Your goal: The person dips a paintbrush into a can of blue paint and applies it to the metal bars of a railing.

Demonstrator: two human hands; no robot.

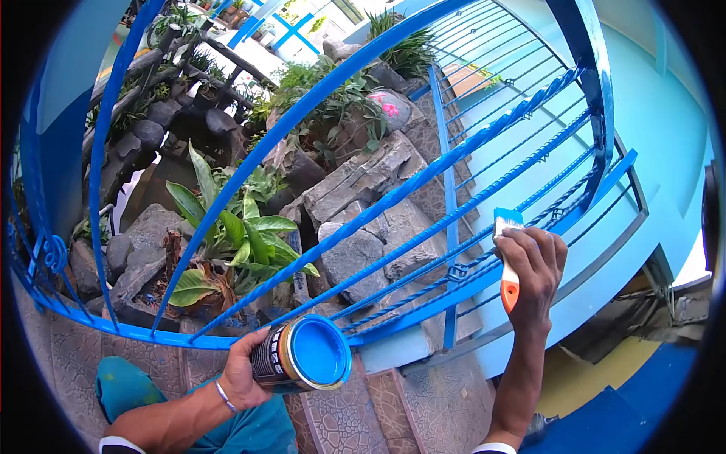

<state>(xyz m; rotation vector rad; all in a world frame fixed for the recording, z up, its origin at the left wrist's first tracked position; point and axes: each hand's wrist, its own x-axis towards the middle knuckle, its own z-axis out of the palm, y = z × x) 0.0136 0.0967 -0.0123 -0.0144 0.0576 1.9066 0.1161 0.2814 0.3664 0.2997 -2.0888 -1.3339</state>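
Observation:
My left hand point(243, 372) is wrapped round an open can of blue paint point(319, 352), tilted so that its mouth faces up and toward me. At the right, my right hand point(533, 261) grips a paintbrush point(510, 281) with a white and orange handle. The brush's blue-coated bristles point up and lie at a twisted bar of the blue metal railing point(423, 189); whether they touch it is hard to tell. The railing's bars fan out from the lower left to the upper right, beyond both hands.
Behind the railing lie rocks point(352, 257) and a broad-leaved plant point(249, 234). A light blue wall point(650, 144) stands at the right. Patterned stone paving point(340, 416) runs below, beside my teal-clothed knee point(125, 386). A thick blue post point(594, 76) rises at the upper right.

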